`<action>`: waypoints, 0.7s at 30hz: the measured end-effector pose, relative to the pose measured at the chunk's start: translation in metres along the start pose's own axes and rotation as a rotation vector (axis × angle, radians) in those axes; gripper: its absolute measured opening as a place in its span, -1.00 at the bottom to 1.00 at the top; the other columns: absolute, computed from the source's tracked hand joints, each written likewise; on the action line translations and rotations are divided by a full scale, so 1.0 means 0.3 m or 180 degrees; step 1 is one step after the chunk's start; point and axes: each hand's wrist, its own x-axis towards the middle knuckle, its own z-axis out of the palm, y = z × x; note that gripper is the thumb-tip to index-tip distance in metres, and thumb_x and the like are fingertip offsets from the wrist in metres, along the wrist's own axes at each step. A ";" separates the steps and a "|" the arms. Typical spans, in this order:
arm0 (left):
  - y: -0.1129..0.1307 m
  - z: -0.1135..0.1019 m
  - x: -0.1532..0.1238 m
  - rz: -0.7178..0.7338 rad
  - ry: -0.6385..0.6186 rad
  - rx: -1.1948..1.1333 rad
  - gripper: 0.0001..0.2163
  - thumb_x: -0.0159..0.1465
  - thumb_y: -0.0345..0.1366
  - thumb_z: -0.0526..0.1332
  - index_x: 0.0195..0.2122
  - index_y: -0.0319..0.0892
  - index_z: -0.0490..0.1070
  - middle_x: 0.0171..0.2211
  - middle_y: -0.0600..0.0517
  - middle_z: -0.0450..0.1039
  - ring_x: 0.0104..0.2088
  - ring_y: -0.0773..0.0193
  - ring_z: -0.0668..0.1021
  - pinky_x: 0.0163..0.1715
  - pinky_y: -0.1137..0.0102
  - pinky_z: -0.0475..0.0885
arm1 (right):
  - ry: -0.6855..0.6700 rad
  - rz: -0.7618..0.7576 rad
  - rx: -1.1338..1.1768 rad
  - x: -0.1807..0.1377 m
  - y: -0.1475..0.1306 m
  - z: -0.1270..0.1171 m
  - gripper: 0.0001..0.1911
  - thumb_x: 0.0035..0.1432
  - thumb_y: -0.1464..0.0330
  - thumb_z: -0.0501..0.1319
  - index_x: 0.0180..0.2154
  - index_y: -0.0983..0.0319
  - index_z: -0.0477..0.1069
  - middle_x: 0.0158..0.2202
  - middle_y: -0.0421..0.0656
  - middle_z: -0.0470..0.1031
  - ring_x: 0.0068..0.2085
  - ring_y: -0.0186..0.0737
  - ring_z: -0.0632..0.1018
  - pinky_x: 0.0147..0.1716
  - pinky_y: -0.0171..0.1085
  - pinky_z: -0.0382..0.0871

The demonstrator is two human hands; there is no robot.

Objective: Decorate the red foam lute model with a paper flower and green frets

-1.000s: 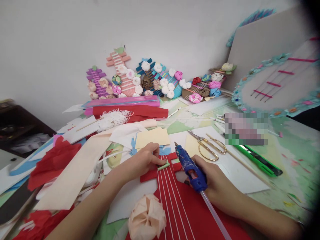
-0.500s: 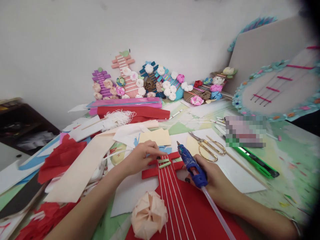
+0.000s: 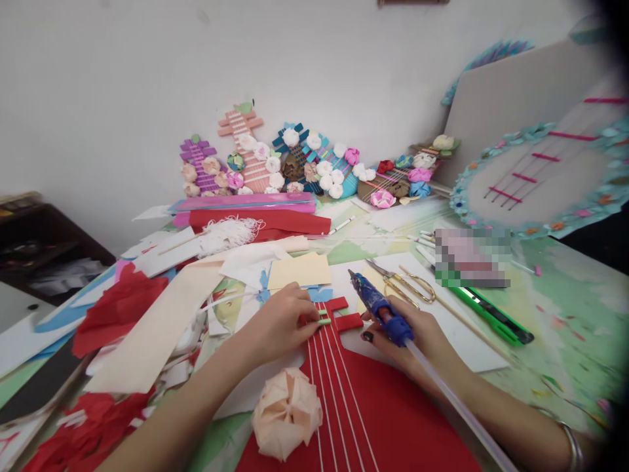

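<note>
A red paper guitar (image 3: 407, 406) lies before me, with white strings (image 3: 330, 367) along its neck and a peach folded-paper flower (image 3: 287, 414) on its body. My left hand (image 3: 285, 324) is at the neck, thumb and fingers closed at the left end of a small green paper strip (image 3: 323, 322); the fingertips are partly hidden. A second green strip lies just beyond it across the strings. My right hand (image 3: 417, 334) is wrapped round a blue hot glue gun (image 3: 376, 303), its nozzle pointing up and left, right of the neck. A long clear glue stick (image 3: 452, 396) trails from its back.
Gold-handled scissors (image 3: 388, 274), a wooden stick (image 3: 466, 322) and a green utility knife (image 3: 496, 318) lie to the right. Red crepe paper (image 3: 118, 311) and a peach strip (image 3: 157, 328) cover the left. Decorated paper guitars (image 3: 250, 157) lean against the wall.
My left fingers have moved from stretched over the neck's top to closed at the green strip's left end. The glue gun stays in my right hand; the view has shifted slightly.
</note>
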 end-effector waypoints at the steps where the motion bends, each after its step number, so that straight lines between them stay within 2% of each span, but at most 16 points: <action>1: 0.002 0.000 0.001 -0.0058 0.0049 -0.0087 -0.88 0.09 -0.43 0.19 -0.56 -0.19 0.44 -0.54 0.02 0.38 -0.39 0.28 0.39 -0.40 0.43 0.28 | 0.0068 0.0097 0.0082 -0.001 0.001 -0.002 -0.80 0.03 0.25 0.22 -0.31 0.22 0.32 -0.39 -0.20 0.47 -0.38 -0.25 0.48 -0.39 -0.32 0.33; 3: 0.009 -0.005 0.003 -0.0305 0.0179 -0.0412 -0.92 0.02 -0.46 0.20 -0.57 -0.20 0.42 -0.54 0.04 0.38 -0.43 0.31 0.39 -0.41 0.43 0.28 | 0.0103 0.0334 0.0430 -0.005 -0.003 -0.007 -0.80 0.04 0.25 0.22 -0.31 0.22 0.34 -0.36 -0.17 0.49 -0.35 -0.21 0.51 -0.34 -0.27 0.38; 6: 0.019 -0.026 0.007 -0.0990 0.0336 -0.1474 -0.96 0.00 -0.44 0.21 -0.52 -0.23 0.44 -0.55 0.06 0.40 -0.51 0.37 0.38 -0.49 0.46 0.28 | -0.0026 0.0604 0.1140 -0.014 -0.015 -0.017 -0.76 0.07 0.22 0.19 -0.27 0.24 0.34 -0.38 -0.12 0.50 -0.33 -0.18 0.54 -0.27 -0.22 0.41; 8: 0.022 -0.039 0.008 -0.1421 0.0445 -0.2262 -0.94 0.02 -0.38 0.22 -0.48 -0.24 0.46 -0.56 0.07 0.41 -0.55 0.40 0.38 -0.55 0.49 0.27 | -0.0044 0.0618 0.1480 -0.017 -0.019 -0.022 -0.74 0.09 0.20 0.18 -0.26 0.25 0.33 -0.40 -0.12 0.49 -0.34 -0.20 0.53 -0.26 -0.23 0.41; 10: 0.022 -0.042 0.008 -0.1649 0.0565 -0.2875 -0.93 0.02 -0.36 0.24 -0.47 -0.25 0.46 -0.58 0.08 0.40 -0.58 0.44 0.36 -0.58 0.52 0.24 | -0.0057 0.0532 0.1685 -0.017 -0.018 -0.024 -0.74 0.09 0.18 0.18 -0.27 0.24 0.33 -0.43 -0.14 0.47 -0.37 -0.24 0.51 -0.30 -0.25 0.40; 15: 0.018 -0.022 0.006 -0.1828 0.0686 -0.3838 -0.92 0.01 -0.40 0.28 -0.45 -0.27 0.43 -0.67 0.13 0.35 -0.66 0.50 0.32 -0.67 0.58 0.16 | -0.0340 0.0284 0.1754 -0.019 -0.011 -0.031 -0.79 0.12 0.22 0.17 -0.29 0.23 0.32 -0.52 -0.17 0.45 -0.46 -0.27 0.49 -0.39 -0.26 0.39; 18: 0.013 -0.016 0.000 -0.1789 0.0814 -0.4066 -0.86 0.02 -0.40 0.30 -0.37 -0.26 0.42 -0.63 0.10 0.42 -0.64 0.48 0.40 -0.65 0.58 0.24 | -0.0417 0.0236 0.1712 -0.031 -0.013 -0.035 -0.77 0.12 0.21 0.16 -0.28 0.25 0.34 -0.51 -0.15 0.46 -0.45 -0.25 0.50 -0.41 -0.27 0.39; 21: 0.006 -0.017 -0.009 -0.1737 0.0775 -0.4174 -0.78 0.04 -0.37 0.33 -0.27 -0.25 0.43 -0.52 0.03 0.50 -0.58 0.44 0.49 -0.59 0.57 0.34 | -0.0522 0.0110 0.1617 -0.043 -0.012 -0.036 -0.76 0.11 0.20 0.16 -0.30 0.26 0.35 -0.50 -0.13 0.45 -0.44 -0.25 0.50 -0.40 -0.28 0.40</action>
